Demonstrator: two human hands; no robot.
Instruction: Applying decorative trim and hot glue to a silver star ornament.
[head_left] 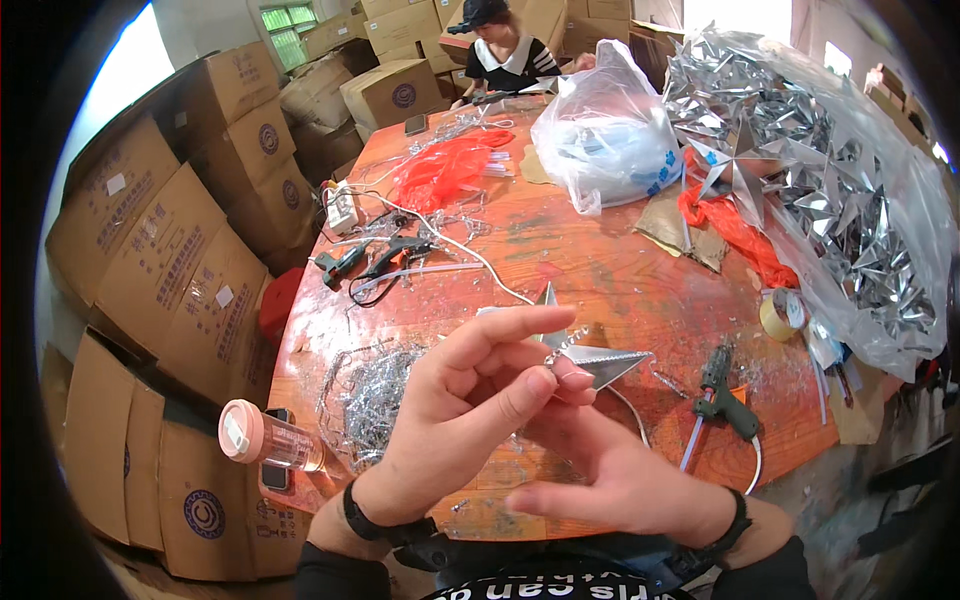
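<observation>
Silver foil star [590, 362] sits dead centre over the orange table [620, 280], held up in both hands just above the near edge. Looks like thin metallic sheet folded into ridged points: very light, stiff along the creases, easy to dent or crush on the flat faces, points probably sharp-ish. Surface is glossy, so likely slippery under a flat pinch. Best hold is at the hub or along a ridge, not on a tip.

Left hand [455, 415] is at 9 o'clock of the star, index extended over the top, thumb and middle finger pinched at the hub where a small bead-like string [568, 340] hangs. Right hand [620, 480] is at 6 o'clock, cupped under it, fingers curled, supporting from below; can't tell how firmly it grips.

Outward:
- green glue gun [722, 392] at 3 o'clock, near, lying on the table
- tangle of silver wire or chain [372, 395] at 9 o'clock
- pink-capped clear bottle [262, 438] further out at 8 o'clock, on the table edge
- tape roll [781, 313] at 2 o'clock
- big clear bag of finished silver stars [830, 190] at 1–2 o'clock
- another person [503, 50] at 12 o'clock, far end
</observation>
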